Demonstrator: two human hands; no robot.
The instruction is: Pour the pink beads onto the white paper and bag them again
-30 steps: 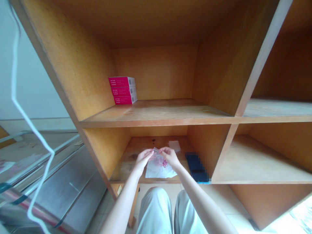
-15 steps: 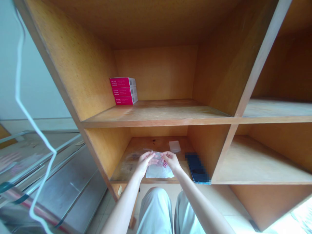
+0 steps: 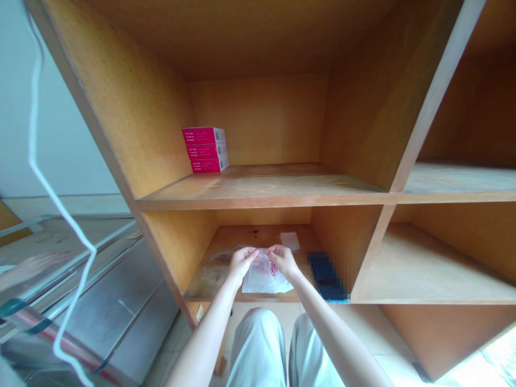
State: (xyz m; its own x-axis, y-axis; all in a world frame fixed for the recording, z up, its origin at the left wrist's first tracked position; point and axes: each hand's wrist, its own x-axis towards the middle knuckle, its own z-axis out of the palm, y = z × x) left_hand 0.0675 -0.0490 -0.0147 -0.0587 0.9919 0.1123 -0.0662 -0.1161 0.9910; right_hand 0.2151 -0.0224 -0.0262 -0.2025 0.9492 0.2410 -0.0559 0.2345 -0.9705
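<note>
Inside the lower compartment my left hand [image 3: 243, 262] and my right hand [image 3: 282, 261] pinch the top edge of a small clear plastic bag [image 3: 264, 262], fingertips close together. Small pinkish-red beads [image 3: 274, 269] show near my right fingers, apparently inside the bag. A white sheet [image 3: 262, 285] lies under the bag, close to the shelf's front edge. Whether it is paper or another bag I cannot tell. The bag's exact outline is hard to make out against the sheet.
To the right lies a dark, partly pixelated phone-like slab [image 3: 327, 277]. Behind my right hand is a small whitish packet [image 3: 290, 241]. Three stacked pink boxes [image 3: 205, 150] stand on the upper shelf [image 3: 266, 185]. A white cable [image 3: 60, 207] hangs left; beyond it a blurred hand [image 3: 38, 264] shows.
My left fingers have closed into a pinch at the bag's top edge, and both hands have drawn slightly nearer each other. The blurred hand at far left has shifted right.
</note>
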